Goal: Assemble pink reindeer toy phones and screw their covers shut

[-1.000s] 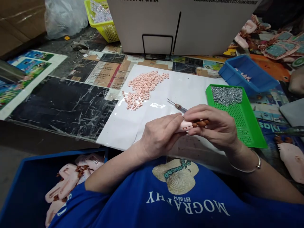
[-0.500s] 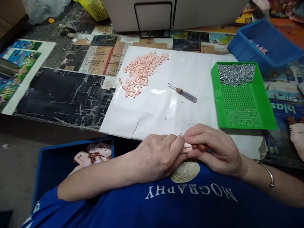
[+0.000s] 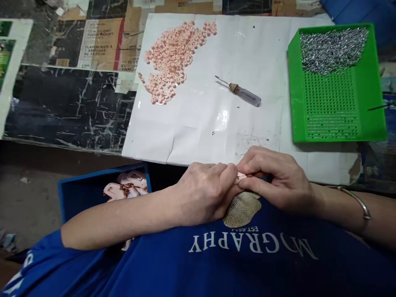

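Note:
My left hand [image 3: 206, 194] and my right hand [image 3: 275, 177] meet at the table's near edge, just above the blue shirt. Between their fingertips is a small pale pink piece [image 3: 240, 177], gripped from both sides and mostly covered. A brown part [image 3: 260, 175] joined to it shows inside my right hand. Beyond the hands, a screwdriver [image 3: 244, 94] with a clear handle lies on the white sheet [image 3: 198, 136]. Small pink ring-like parts [image 3: 176, 53] are heaped at the sheet's upper left.
A green tray [image 3: 371, 82] of small metal pieces [image 3: 334, 49] stands at the right. Below the table edge at left, a blue bin [image 3: 77, 194] holds pink and brown parts [image 3: 126, 187]. Part of another blue container [image 3: 361, 12] shows at the upper right.
The view has tipped downward and closer, so the table things appear higher. Both hands remain together on the pink piece, and less of the piece and its brown part shows.

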Tool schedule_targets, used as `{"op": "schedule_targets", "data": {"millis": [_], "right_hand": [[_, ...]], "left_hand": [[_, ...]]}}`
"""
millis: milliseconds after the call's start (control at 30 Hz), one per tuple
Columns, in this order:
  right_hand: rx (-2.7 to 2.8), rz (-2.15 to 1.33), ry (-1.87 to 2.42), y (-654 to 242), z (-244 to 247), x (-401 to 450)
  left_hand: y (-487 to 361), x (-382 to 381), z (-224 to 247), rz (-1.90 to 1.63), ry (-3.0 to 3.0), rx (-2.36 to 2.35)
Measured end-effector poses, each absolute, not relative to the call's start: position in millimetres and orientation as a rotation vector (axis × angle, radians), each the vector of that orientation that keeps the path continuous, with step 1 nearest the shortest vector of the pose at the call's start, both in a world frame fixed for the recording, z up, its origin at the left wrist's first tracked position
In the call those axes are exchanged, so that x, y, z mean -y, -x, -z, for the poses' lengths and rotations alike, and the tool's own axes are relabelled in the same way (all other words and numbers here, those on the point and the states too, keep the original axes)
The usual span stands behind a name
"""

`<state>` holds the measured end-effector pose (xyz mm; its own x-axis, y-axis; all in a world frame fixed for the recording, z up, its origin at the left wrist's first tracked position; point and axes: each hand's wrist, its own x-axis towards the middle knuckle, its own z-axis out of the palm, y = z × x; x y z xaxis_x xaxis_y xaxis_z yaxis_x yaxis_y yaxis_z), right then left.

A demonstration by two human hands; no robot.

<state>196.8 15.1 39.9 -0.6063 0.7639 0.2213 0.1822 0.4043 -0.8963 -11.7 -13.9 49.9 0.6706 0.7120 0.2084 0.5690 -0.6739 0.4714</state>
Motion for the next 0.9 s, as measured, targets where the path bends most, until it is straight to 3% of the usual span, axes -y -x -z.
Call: {"op": "schedule_targets", "data": {"millis": [300,733,900], "right_hand": [[1.886,-1.140,0.645,-199.2,-42.2,-42.4],[1.637,-1.241,0.680,-184.2,-32.3,-37.9],[1.821,-1.148,0.648,-186.5,-40.4,-46.5]], "left_hand": [[21.0,-7.3,-48.4,-0.872,-2.494,-1.018],[24.6,-8.7,-37.0,-1.067,-2.367,-1.006],[24.3,-8.5,-31.6,-1.151,-2.446,-1.020]]}}
